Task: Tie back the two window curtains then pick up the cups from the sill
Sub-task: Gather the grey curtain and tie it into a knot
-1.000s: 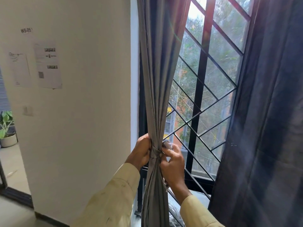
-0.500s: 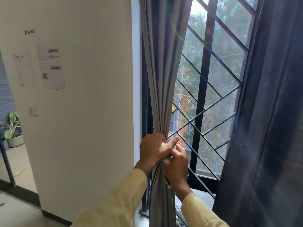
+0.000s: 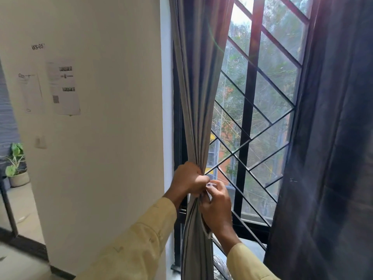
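The left grey curtain (image 3: 196, 81) hangs gathered into a narrow bundle beside the window's left edge. My left hand (image 3: 188, 179) is clenched around the bundle at its pinched waist. My right hand (image 3: 217, 207) presses against the bundle just below and to the right, its fingers pinching a small pale tie strip (image 3: 209, 190). The right dark curtain (image 3: 331, 148) hangs loose and spread over the window's right side. No cups show; the sill (image 3: 252, 246) is only partly in view behind my arms.
A black diamond-pattern window grille (image 3: 248, 122) stands behind the curtains. A white wall (image 3: 113, 138) with taped papers (image 3: 64, 87) is at the left. A potted plant (image 3: 17, 166) sits on the floor at the far left, past an opening.
My left hand moved from beside the bundle to a full grip around it. My right hand slid slightly lower and now pinches the tie strip. The view shifted a little.
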